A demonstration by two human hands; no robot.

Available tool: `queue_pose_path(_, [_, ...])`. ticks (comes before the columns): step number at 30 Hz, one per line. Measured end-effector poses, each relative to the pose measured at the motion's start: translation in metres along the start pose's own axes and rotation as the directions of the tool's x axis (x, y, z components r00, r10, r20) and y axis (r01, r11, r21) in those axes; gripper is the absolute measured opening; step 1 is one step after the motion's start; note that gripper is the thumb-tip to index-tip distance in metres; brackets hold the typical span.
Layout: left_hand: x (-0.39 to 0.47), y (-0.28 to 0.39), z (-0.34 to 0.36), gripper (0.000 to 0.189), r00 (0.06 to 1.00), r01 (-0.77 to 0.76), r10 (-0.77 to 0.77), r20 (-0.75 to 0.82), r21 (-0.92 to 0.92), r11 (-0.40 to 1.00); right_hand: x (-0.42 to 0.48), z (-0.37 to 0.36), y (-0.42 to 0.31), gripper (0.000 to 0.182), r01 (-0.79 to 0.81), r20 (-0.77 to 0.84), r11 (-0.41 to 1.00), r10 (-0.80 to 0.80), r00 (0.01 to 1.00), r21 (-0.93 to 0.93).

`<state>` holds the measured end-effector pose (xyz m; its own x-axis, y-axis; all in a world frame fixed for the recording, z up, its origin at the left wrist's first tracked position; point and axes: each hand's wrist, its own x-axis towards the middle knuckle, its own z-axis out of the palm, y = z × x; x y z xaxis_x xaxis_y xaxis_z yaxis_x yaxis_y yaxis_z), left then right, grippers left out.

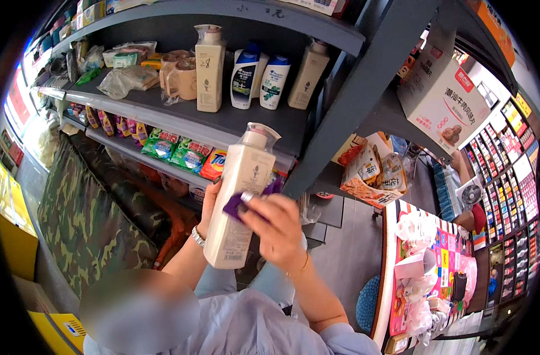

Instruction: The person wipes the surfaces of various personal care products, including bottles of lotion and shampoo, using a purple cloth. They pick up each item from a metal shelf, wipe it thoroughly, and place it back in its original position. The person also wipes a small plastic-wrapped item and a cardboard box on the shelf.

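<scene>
A tall cream pump bottle [248, 173] is tilted in front of me, clear plastic wrapped over its pump head. My left hand [210, 206] grips it from the left side, most of the fingers hidden behind the bottle. In my right hand [274, 226] is a purple cloth [235, 207], pressed against the bottle's printed face. Beyond, on the dark shelf [150, 100], two similar bottles stand upright: one cream bottle [209, 73] with a handwritten mark and another cream bottle [308, 75] near the post. Between them are Head & Shoulders shampoo bottles [244, 77].
Wrapped mugs [183, 77] and plastic-bagged goods [128, 80] share that shelf. Below sit green detergent bags [190, 153] and an orange Tide bag [214, 163]. A camouflage cover [97, 213] lies at left. A grey post [341, 106], snack boxes [372, 173] and a laden table [443, 270] are at right.
</scene>
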<state>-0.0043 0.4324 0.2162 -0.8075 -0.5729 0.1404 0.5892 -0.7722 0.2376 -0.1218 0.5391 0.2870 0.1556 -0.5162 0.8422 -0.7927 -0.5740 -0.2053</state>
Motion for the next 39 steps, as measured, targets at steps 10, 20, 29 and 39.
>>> queue_pose_path(10, [-0.022,-0.004,-0.038,0.083,0.965,0.249,-0.220,-0.144,0.226,0.942,0.036,-0.021,0.044,0.040,-0.051,-0.166,0.989,0.028,0.986,-0.135])
queue_pose_path(20, [-0.022,-0.006,-0.032,0.083,0.984,0.144,-0.147,0.097,0.041,0.989,0.027,-0.020,0.022,0.032,-0.133,-0.081,0.989,0.137,0.987,0.061])
queue_pose_path(29, [-0.008,-0.023,0.014,0.070,0.984,0.131,-0.082,0.158,-0.332,0.934,0.019,0.006,0.019,0.030,-0.108,-0.147,0.994,0.108,0.983,0.009])
queue_pose_path(39, [0.003,0.002,0.007,0.067,1.000,-0.020,0.018,-0.020,-0.097,0.995,-0.027,0.003,-0.024,0.031,-0.152,0.132,0.923,0.111,0.985,0.355])
